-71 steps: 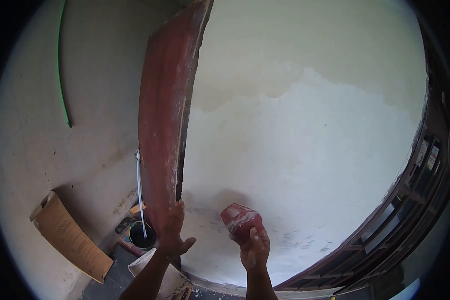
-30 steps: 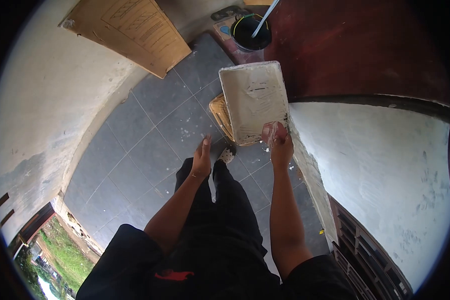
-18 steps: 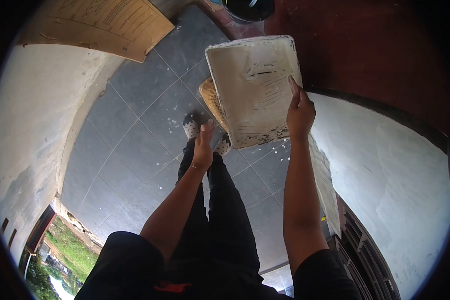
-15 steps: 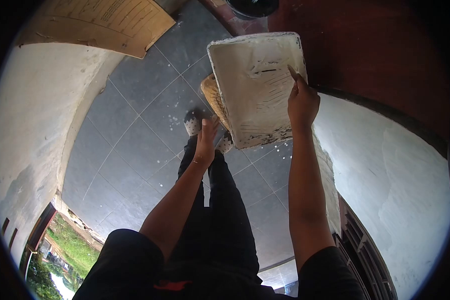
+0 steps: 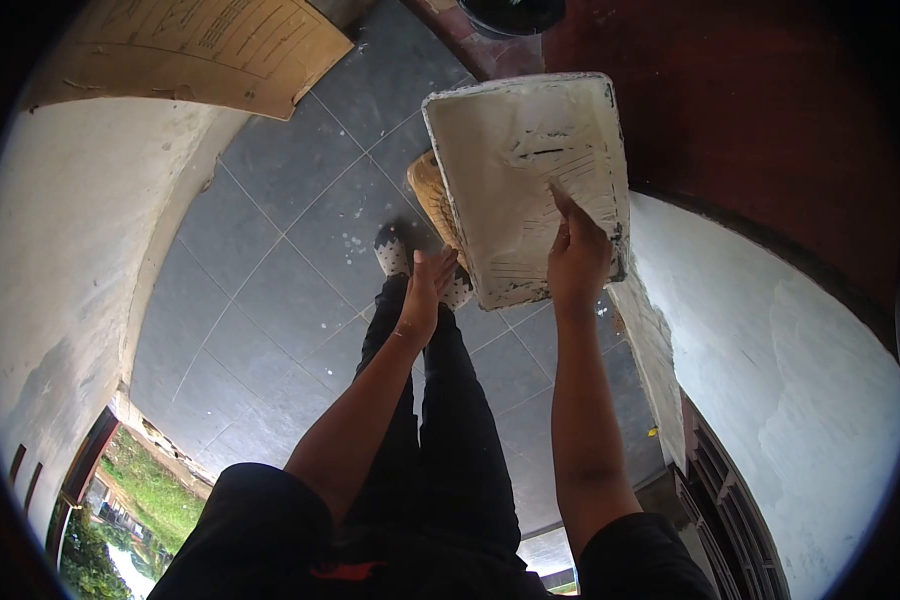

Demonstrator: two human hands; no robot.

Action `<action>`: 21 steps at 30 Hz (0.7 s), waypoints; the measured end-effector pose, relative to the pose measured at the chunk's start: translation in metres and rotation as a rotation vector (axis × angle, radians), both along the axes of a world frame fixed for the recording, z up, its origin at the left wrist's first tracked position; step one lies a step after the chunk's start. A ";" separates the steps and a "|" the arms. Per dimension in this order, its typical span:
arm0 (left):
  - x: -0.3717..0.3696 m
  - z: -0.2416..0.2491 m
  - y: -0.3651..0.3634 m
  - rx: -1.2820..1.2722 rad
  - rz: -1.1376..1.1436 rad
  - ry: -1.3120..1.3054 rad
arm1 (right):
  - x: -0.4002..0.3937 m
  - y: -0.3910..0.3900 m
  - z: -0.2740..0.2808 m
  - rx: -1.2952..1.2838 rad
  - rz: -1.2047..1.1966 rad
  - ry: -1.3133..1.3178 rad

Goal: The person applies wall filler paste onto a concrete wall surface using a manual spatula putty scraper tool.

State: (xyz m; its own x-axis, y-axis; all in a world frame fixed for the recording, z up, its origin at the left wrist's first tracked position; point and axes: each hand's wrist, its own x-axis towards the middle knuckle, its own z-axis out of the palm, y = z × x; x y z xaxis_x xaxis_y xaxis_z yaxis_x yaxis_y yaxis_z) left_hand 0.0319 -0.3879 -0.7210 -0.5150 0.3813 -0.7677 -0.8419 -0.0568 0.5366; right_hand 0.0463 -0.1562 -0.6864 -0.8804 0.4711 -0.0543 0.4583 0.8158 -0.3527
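Note:
A paint tray (image 5: 490, 180), coated in whitish paint with ridges scored in its bed, is in front of me at upper centre. My right hand (image 5: 580, 262) is over the tray's right side, fingers closed round a thin, pointed, brown stick-like thing (image 5: 558, 192) whose tip points into the tray; I cannot tell its kind. To the left, my left hand (image 5: 428, 290) is open with fingers extended, its fingertips close to the tray's lower left edge. A tan, patterned thing (image 5: 428, 190) shows from under the tray's left side.
Grey floor tiles (image 5: 260, 270) carry white paint spots. Cardboard (image 5: 200, 50) lies at upper left, and a dark round container (image 5: 510, 12) at the top. A dark red surface (image 5: 750, 110) and a pale wall (image 5: 770, 330) flank the right; another wall (image 5: 90, 230) stands left.
My right hand has moved down and left over the tray, bringing the pointed tip nearer its middle. The tray appears slightly lower and further right. My left hand stays near its edge.

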 end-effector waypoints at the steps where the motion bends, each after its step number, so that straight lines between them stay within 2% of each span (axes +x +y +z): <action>1: 0.000 0.002 0.000 -0.002 -0.011 -0.002 | -0.008 0.016 -0.002 0.037 -0.010 0.050; 6: 0.004 -0.004 -0.003 0.009 -0.028 -0.010 | -0.003 0.011 -0.013 0.192 0.048 0.060; 9: 0.003 -0.001 -0.002 -0.001 -0.039 -0.015 | 0.020 -0.029 0.006 0.056 0.101 -0.081; 11: 0.003 -0.002 -0.003 -0.002 -0.046 -0.028 | 0.026 -0.043 0.022 -0.129 0.056 0.070; 12: 0.003 -0.002 -0.003 -0.006 -0.044 -0.027 | 0.030 -0.043 0.024 -0.134 0.057 0.071; 14: 0.002 -0.002 -0.004 0.012 -0.060 -0.012 | 0.037 -0.041 0.026 -0.158 -0.216 0.080; 15: 0.002 -0.002 -0.005 0.008 -0.061 -0.012 | 0.038 -0.042 0.021 -0.188 -0.294 0.178; 16: 0.003 -0.001 -0.004 0.006 -0.064 -0.016 | 0.042 -0.044 0.019 -0.190 -0.296 0.177; 18: 0.005 0.000 -0.003 0.005 -0.068 -0.021 | 0.050 -0.047 0.017 -0.384 -0.406 0.085; 21: 0.008 -0.002 0.000 -0.003 -0.056 -0.042 | 0.052 -0.056 0.013 -0.427 -0.337 0.083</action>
